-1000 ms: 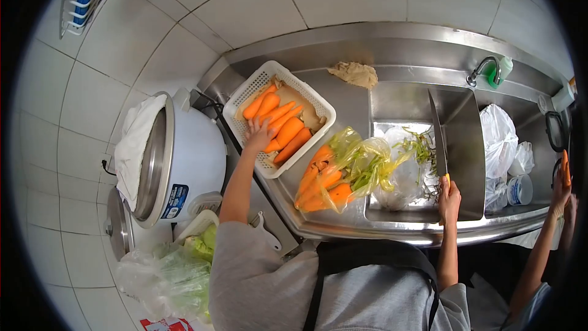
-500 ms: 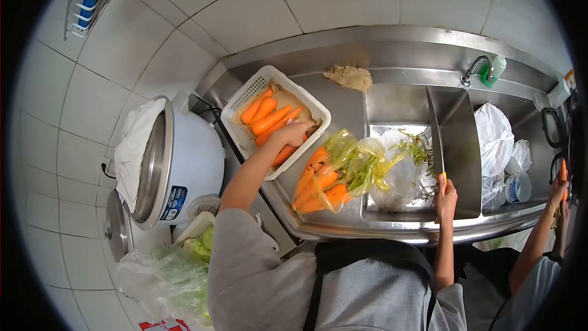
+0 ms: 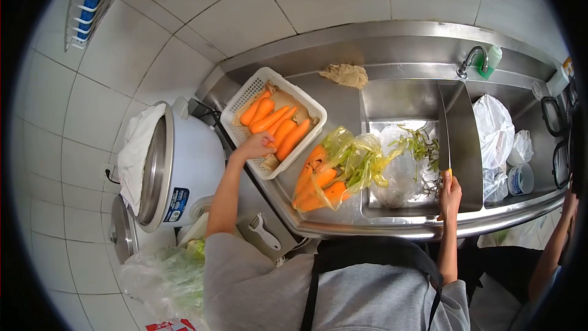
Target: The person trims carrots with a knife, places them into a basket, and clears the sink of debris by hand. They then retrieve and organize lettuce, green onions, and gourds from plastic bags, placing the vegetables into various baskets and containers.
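My left hand (image 3: 253, 146) reaches over the near-left rim of a white perforated basket (image 3: 315, 107). Its fingers are closed at the end of an orange carrot (image 3: 283, 133), among several others lying side by side. My right hand (image 3: 451, 198) grips the yellow handle of a knife (image 3: 446, 141) at the sink's front edge, the blade pointing away from me. Between my hands, a yellowish plastic bag (image 3: 361, 162) with more carrots (image 3: 324, 179) inside lies on the steel counter, its loose end hanging over the sink.
Green trimmings (image 3: 422, 153) and clear plastic lie in the sink basin (image 3: 398, 95). White bags (image 3: 493, 129) and a tub (image 3: 520, 179) fill the right basin. A rice cooker (image 3: 199, 159) and a peeler (image 3: 264, 232) are at left. A co-worker's arm (image 3: 554, 242) is far right.
My left hand has moved left and toward me, from the basket's right side to its near-left side, uncovering carrots. The knife stays in my right hand. The co-worker's hands and carrot have left view.
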Available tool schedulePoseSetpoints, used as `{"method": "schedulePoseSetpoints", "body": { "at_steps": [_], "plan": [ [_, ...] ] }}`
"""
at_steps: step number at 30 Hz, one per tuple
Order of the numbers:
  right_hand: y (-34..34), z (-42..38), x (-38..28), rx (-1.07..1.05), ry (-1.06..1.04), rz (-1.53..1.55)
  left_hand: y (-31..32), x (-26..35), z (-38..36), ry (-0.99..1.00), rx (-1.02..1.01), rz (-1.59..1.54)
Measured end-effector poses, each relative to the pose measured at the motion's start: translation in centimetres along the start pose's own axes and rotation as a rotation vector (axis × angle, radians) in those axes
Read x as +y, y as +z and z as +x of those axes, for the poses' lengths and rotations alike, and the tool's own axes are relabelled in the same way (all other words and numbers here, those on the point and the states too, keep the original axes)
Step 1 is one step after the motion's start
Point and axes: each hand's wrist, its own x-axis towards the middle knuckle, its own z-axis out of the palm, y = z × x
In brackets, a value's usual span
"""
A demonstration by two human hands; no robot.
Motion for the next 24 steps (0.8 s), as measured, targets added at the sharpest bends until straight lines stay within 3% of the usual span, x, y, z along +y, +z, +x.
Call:
{"method": "schedulePoseSetpoints", "body": {
  "at_steps": [3,5,9,11,12,14,16,18,19,21,22,24],
  "plan": [
    [0.1,-0.1,-0.4,0.017,-0.089,-0.022,2.8,0.2,1.1,0.043,0.131,-0.072],
    [0.0,-0.3,-1.0,0.03,-0.106,-0.045,3.4,0.7,1.8,0.011,0.201,0.156],
    [-0.4,-0.2,-1.0,0.033,-0.085,-0.038,3.9,3.9,1.7,0.012,0.215,0.294],
    [-0.6,-0.3,-1.0,0.036,-0.105,-0.039,3.9,7.5,0.9,0.096,0.435,0.278],
    [-0.6,-0.7,-1.5,0.035,-0.11,-0.033,4.1,9.8,0.1,0.101,0.419,0.282],
    [-0.3,-0.7,-1.3,0.005,-0.096,-0.037,5.8,15.2,-1.4,0.302,0.21,-0.334],
    [0.5,-0.1,0.0,-0.015,-0.093,-0.046,8.2,18.6,-2.6,0.246,-0.154,-0.338],
    [1.3,-0.7,-0.8,-0.032,-0.117,-0.038,11.4,19.0,-2.5,0.238,-0.238,0.048],
    [1.5,-0.9,-1.0,-0.067,-0.114,-0.058,12.7,17.8,-2.3,0.233,-0.235,0.046],
    [2.1,-1.6,-1.7,-0.118,-0.116,-0.091,14.8,15.4,-1.8,0.148,-0.116,0.531],
    [2.5,-1.8,-2.0,-0.134,-0.16,-0.135,15.2,15.3,-2.1,0.15,-0.117,0.539],
    [4.2,-2.7,-2.8,-0.104,-0.314,-0.059,15.8,15.2,-2.9,0.264,0.356,0.91]
  ]
}}
